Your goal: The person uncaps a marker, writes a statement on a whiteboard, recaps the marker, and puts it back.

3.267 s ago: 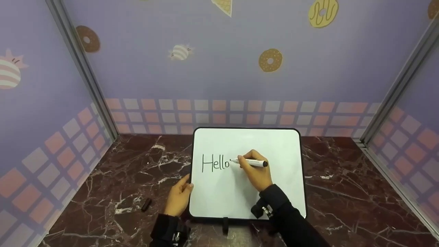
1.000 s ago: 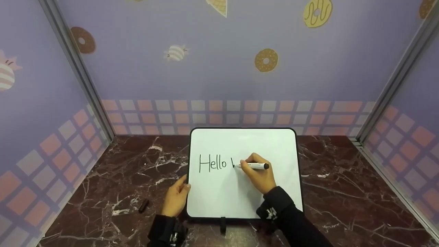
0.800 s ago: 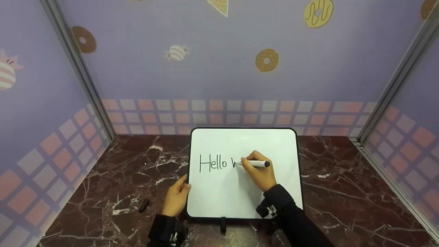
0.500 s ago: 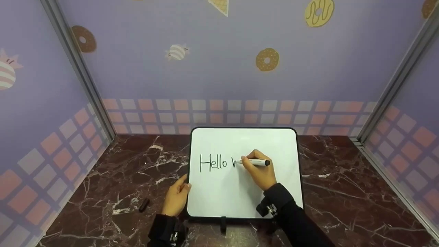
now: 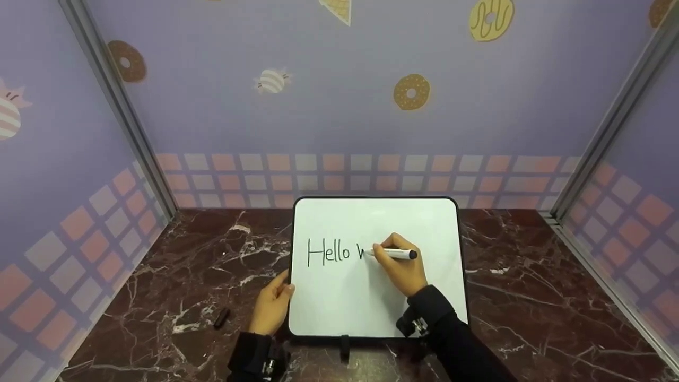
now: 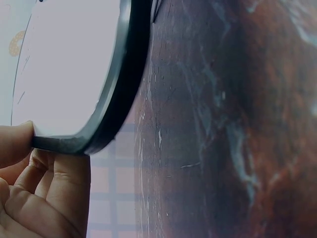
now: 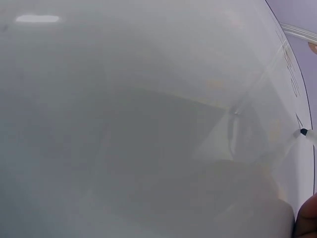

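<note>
Head view shows the left hand (image 5: 270,305) grasping the whiteboard (image 5: 345,302) by its left edge; from the left wrist, the thumb lies on the front of the rim and fingers reach behind it; the right hand (image 5: 402,268) grips a white marker (image 5: 395,253) between thumb and fingers, its tip pointing toward the left-hand side, at the end of a black stroke; the word "Hello" (image 5: 329,253) stands between the two hands, higher than the left one.

The board spans from the left hand to beyond the right hand; its top edge runs above the right hand, with a white strip between, and its right edge lies a little past those knuckles, leaving a narrower strip there; its bottom edge passes below both hands, near the right sleeve (image 5: 461,339).

Left of the left hand, a small black cap (image 5: 222,318) lies on the table (image 5: 530,292); table surface stretches outward from either hand to the side walls (image 5: 647,159).
</note>
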Demonstrator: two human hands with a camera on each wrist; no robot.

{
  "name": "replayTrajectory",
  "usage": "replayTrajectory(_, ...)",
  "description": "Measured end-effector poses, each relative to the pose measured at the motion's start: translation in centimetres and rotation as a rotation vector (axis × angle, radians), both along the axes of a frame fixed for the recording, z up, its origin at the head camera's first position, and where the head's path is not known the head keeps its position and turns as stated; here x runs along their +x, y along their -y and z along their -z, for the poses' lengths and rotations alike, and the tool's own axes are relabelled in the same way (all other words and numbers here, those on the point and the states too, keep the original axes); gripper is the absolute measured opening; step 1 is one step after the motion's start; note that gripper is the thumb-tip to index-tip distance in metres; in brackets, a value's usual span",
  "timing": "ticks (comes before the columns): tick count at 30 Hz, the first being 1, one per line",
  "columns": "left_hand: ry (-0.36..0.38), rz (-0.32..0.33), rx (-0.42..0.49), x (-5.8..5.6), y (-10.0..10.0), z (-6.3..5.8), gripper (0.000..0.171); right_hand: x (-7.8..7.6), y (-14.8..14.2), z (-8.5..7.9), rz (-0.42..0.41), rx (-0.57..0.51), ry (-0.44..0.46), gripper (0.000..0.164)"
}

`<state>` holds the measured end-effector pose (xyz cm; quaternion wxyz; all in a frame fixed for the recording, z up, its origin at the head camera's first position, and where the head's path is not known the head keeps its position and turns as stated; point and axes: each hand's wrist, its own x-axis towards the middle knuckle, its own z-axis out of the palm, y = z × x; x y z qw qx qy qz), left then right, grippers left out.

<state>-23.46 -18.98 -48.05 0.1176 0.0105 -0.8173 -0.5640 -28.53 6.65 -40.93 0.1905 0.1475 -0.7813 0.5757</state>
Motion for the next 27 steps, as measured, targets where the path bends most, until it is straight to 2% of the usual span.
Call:
replayTrajectory(9, 0.022, 0.002, 0.0, 0.3, -0.1, -0.2, 0.045, 0.5, -0.2, 0.1, 0.0, 0.008, 0.022, 0.022)
replayTrajectory(20, 0.027, -0.019, -0.031, 0.0, 0.1, 0.1, 0.044, 0.8, -0.4, 0.5, -0.006, 0.013, 0.019, 0.022)
replayTrajectory(27, 0.035, -0.03, -0.037, -0.1, 0.0, 0.1, 0.044, -1.2, -1.0, 2.9, 0.003, 0.015, 0.021, 0.022)
